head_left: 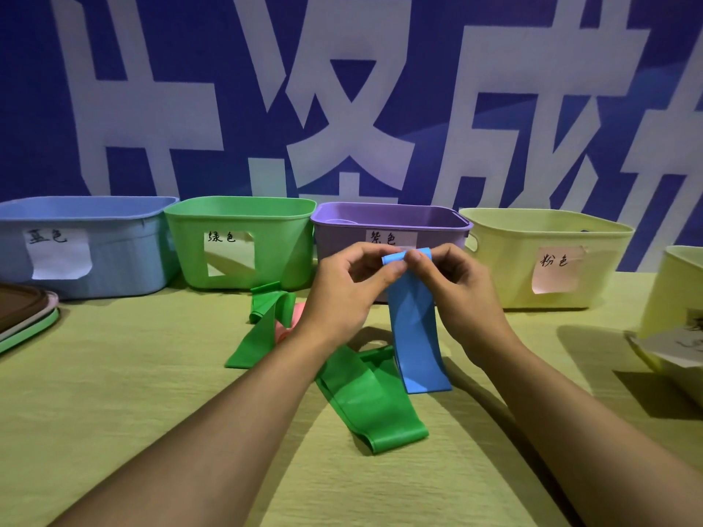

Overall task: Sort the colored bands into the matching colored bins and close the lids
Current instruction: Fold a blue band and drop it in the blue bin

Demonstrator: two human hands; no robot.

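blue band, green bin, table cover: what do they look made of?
Blue band: thin rubbery sheet, likely latex, matte; it drapes limp from both hands' pinch.
Green bin: moulded plastic, smooth with slight sheen; rounded corners and rolled rim.
Table cover: looks like woven cloth, yellow-green, matte with fine crinkled texture; could be textured vinyl.

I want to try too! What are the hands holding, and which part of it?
Both the left hand and right hand pinch the blue band at its top end; the rest hangs down.
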